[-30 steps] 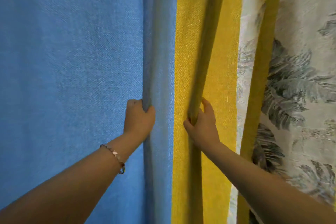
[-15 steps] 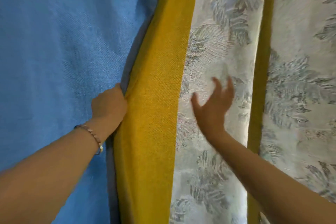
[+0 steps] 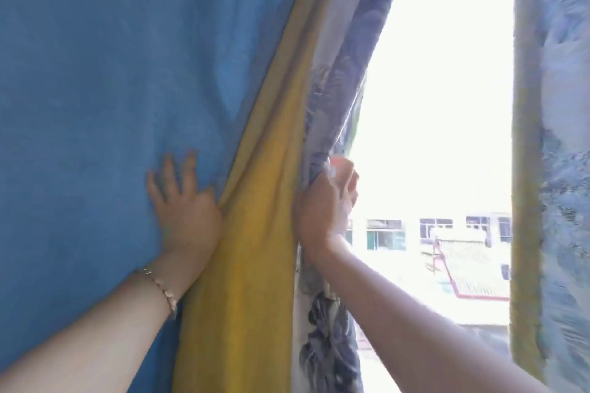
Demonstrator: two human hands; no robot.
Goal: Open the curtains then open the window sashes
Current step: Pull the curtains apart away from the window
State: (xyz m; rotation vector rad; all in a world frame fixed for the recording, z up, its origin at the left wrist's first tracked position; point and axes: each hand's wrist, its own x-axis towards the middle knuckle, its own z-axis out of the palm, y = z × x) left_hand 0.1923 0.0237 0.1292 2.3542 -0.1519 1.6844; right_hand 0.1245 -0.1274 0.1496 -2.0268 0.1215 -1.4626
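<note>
A blue curtain (image 3: pixel 111 89) fills the left of the head view, with a yellow panel (image 3: pixel 255 249) bunched along its right edge. My left hand (image 3: pixel 185 204) presses flat on the blue cloth, fingers spread. Beside the yellow panel hangs a leaf-patterned white curtain (image 3: pixel 332 99), and my right hand (image 3: pixel 325 204) is shut on its edge, holding it pulled to the left. A bright gap of window (image 3: pixel 440 105) shows between this curtain and another leaf-patterned curtain (image 3: pixel 562 169) with a yellow border at the right. No sash frame or handle can be made out in the glare.
Through the gap I see pale buildings (image 3: pixel 431 230) with dark windows and a red-framed rack (image 3: pixel 472 271) on a rooftop outside. Curtain cloth covers everything else.
My right hand let go of the yellow fold, reached to the patterned curtain and gripped its edge, pulling it left and baring the window. My left hand opened flat on the blue cloth.
</note>
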